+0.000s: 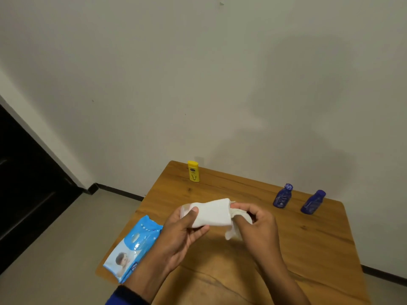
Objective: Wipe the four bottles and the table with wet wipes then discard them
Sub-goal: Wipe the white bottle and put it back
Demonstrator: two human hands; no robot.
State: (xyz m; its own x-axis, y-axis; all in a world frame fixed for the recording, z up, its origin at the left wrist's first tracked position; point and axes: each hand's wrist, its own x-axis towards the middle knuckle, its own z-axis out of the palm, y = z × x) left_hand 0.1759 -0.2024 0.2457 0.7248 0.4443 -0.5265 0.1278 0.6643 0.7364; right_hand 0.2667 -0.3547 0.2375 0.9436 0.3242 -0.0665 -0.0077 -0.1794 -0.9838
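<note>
Left hand [185, 230] grips a wipe-wrapped bottle [211, 213] sideways; right hand [253, 219] pinches the wipe's loose end at 3 o'clock, likely for rubbing grip.

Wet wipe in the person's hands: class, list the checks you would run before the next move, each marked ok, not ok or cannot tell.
1. Wet wipe wrapped round a bottle: ok; the bottle itself barely shows.
2. Left hand grips the wrapped end: ok.
3. Right hand holds the other end: ok.
4. Yellow bottle and two blue bottles upright on the table: ok.
5. Those three already wiped: cannot tell.
6. Wipes pack within reach: ok.
</note>
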